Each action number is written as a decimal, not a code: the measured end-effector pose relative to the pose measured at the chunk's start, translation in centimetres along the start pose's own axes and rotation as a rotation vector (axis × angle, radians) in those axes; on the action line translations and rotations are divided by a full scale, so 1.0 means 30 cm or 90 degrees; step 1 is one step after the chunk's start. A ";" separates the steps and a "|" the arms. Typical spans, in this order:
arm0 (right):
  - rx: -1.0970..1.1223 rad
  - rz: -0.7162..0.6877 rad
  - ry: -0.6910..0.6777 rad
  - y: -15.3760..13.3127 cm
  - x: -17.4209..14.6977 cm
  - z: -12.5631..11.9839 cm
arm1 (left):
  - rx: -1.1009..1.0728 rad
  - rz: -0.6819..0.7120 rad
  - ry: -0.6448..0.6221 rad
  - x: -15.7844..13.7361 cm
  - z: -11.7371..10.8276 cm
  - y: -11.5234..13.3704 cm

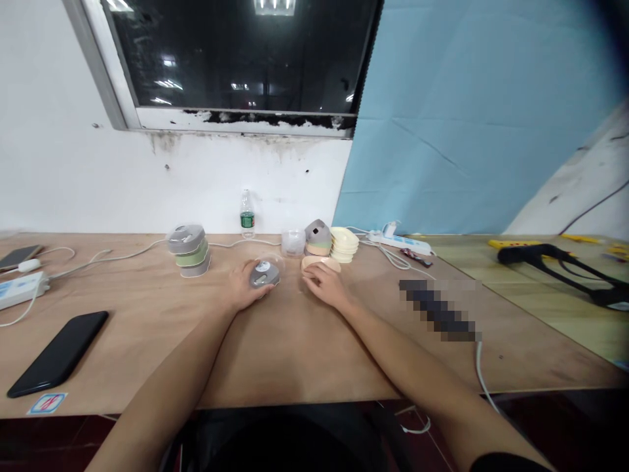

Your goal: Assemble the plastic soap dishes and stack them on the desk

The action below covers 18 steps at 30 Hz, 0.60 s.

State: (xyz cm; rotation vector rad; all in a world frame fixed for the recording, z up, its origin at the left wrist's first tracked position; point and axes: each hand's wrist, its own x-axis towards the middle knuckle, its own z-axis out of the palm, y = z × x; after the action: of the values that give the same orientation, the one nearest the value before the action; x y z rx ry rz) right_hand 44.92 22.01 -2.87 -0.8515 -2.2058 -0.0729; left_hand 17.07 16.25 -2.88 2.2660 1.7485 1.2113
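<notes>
My left hand (243,286) curves around a grey rounded piece (265,274) that looks like a container lid, with a white round sticker on top. Thumb and fingers hold its sides against the table. To the right, my right hand (324,283) has its fingers closed on the near edge of a shallow peach-coloured dish (322,263). Its far rim shows beyond the fingers. Just behind are a clear plastic cup (293,242), a grey piece with a dark hole (318,234) on a stack, and several nested pale yellow dishes (344,245).
A grey and green stack of containers (189,250) stands left, a plastic bottle (247,215) by the wall. A black phone (59,354) lies front left. Power strips (403,242) and white cables run along the back. A pixelated dark object (439,311) lies right.
</notes>
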 end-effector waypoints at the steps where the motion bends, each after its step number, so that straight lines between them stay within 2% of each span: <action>1: -0.006 -0.008 -0.011 -0.017 -0.001 0.002 | -0.004 0.024 0.009 0.000 -0.003 0.008; 3: -0.013 -0.015 -0.012 -0.044 0.000 0.005 | -0.015 0.074 0.007 -0.002 -0.014 0.027; 7: 0.010 -0.012 0.016 -0.074 0.003 0.006 | -0.031 0.162 -0.048 -0.007 -0.037 0.072; 10: 0.042 -0.022 0.038 -0.083 0.006 0.008 | -0.072 0.174 -0.076 -0.011 -0.033 0.080; 13: 0.068 -0.036 0.069 -0.093 0.013 0.013 | -0.200 0.121 -0.048 -0.018 -0.013 0.065; 16: 0.050 -0.060 0.094 -0.103 0.026 0.020 | -0.370 -0.006 0.054 -0.022 0.007 0.058; 18: 0.012 -0.113 0.093 -0.104 0.038 0.021 | -0.429 -0.079 0.115 -0.018 0.011 0.063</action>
State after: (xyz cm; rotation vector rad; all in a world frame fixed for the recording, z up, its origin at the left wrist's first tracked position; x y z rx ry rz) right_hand 42.09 20.40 -1.93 -0.6187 -2.1362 -0.1940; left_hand 18.76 15.23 -2.54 1.6776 1.2230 1.6898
